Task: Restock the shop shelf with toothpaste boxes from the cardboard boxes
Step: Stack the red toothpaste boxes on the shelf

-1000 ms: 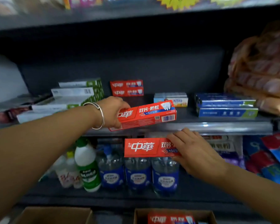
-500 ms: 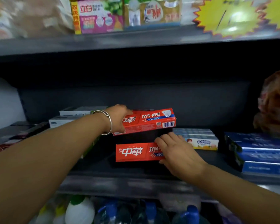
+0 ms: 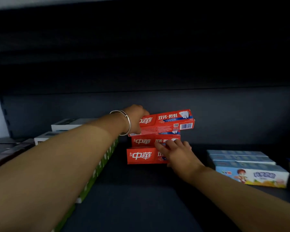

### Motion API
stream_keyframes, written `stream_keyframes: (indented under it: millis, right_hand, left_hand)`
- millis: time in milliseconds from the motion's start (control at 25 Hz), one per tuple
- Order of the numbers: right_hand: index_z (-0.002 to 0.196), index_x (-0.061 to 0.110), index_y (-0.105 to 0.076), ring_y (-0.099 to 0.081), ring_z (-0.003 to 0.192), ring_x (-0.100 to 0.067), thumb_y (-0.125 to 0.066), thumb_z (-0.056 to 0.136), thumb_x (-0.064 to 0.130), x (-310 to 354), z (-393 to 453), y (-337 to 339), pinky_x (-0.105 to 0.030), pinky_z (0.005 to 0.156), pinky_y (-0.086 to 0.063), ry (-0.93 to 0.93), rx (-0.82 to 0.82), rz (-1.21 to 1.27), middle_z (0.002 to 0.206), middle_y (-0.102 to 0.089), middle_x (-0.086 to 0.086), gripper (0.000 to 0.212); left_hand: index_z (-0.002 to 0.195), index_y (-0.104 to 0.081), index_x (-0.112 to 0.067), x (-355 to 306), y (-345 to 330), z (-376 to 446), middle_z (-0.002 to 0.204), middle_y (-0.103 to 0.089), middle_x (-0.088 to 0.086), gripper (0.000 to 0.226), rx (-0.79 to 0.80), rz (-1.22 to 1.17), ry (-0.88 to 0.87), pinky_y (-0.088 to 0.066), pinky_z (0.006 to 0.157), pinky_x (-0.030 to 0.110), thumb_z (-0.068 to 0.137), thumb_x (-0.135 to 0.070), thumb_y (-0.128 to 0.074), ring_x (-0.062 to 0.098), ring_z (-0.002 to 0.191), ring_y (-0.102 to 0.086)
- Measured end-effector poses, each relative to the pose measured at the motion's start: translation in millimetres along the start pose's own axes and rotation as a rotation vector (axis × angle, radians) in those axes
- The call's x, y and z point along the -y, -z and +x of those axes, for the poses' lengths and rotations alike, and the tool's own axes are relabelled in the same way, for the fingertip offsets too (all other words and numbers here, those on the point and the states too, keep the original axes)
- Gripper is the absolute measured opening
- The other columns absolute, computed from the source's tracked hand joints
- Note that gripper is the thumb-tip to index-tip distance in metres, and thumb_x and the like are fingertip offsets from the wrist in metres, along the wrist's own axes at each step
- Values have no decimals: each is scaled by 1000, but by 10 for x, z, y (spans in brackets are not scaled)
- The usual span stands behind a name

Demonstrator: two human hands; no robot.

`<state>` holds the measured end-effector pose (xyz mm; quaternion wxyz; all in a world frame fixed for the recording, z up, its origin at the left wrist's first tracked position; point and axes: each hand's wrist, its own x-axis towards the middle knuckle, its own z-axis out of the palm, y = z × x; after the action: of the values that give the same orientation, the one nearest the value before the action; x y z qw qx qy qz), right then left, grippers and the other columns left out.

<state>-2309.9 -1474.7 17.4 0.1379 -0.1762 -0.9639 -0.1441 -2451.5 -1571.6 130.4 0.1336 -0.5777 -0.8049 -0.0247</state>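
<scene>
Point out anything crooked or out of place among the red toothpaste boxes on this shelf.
The top red box, held in the left hand, sits tilted and juts right past the red boxes beneath. The right hand rests on the lower ones. Nothing looks damaged.

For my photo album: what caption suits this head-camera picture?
Left hand lowers a red toothpaste box onto the stack; right hand steadies it.

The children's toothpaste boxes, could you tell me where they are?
In the head view, the children's toothpaste boxes sit on the shelf's right side, right of the red toothpaste stack.
</scene>
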Motion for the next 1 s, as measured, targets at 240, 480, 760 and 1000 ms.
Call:
stream_keyframes:
  millis: [240,480,760,1000]
  right_hand:
    - [149,36,-2,-17,139,-28,-48,96,30,-3,347,-249,-44,116,-17,-25,31,93,151,-21,-2,70]
    - [150,32,-13,-13,143,-26,-48,96,25,25,505,-263,-43,118,-16,-60,-3,90,155,-24,1,64]
    - [147,23,-25,-17,140,-27,-48,97,29,102,643,-258,-43,116,-19,-151,-22,52,149,-25,-5,56]
    - [147,20,-26,-21,140,-29,-48,96,29,111,692,-277,-46,114,-21,-174,-17,-24,149,-32,-6,56]
  left_hand:
    - [118,-58,-15,207,-206,255,112,-54,5,46,-3,-16,-13,-49,83,29,75,-15,-74,22,101,-58]
    - [120,-56,-18,293,-277,372,107,-50,1,50,-24,-29,-17,-46,80,27,74,-17,-75,22,103,-56]
    - [118,-58,-17,330,-325,411,112,-54,4,48,-42,-23,-31,-48,80,29,73,-18,-76,22,101,-57]
    - [123,-56,-17,347,-359,429,115,-54,4,53,-31,-36,-21,-50,85,31,74,-18,-76,22,103,-57]
